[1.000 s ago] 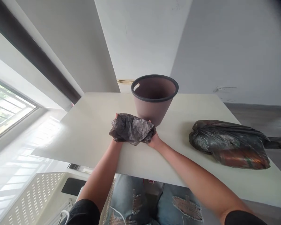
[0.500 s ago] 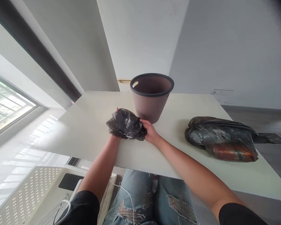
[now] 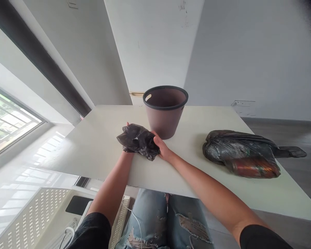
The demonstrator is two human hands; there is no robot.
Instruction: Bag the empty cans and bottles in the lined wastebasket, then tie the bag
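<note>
A crumpled black plastic bag [image 3: 138, 140] is between my two hands above the white table. My left hand [image 3: 128, 123] holds it from the left; most of that hand is hidden by the plastic, with only a fingertip showing above it. On the right edge of the bag, my right hand [image 3: 162, 147] is closed round the plastic, thumb on top. Just behind the hands stands an upright brown bin [image 3: 162, 121] with a black rim and a handle hole.
A filled black plastic bag [image 3: 230, 145] lies on the right of the table [image 3: 93, 138], a red can showing through it. At lower left are a white perforated rack [image 3: 23, 218], a dark flat panel [image 3: 77, 205] and a white cable [image 3: 137, 218]. Walls stand behind the table.
My right hand has shifted its grip, its thumb now higher over the bag. The bunched plastic has changed shape, its right end sagging lower. The camera view has tilted slightly.
</note>
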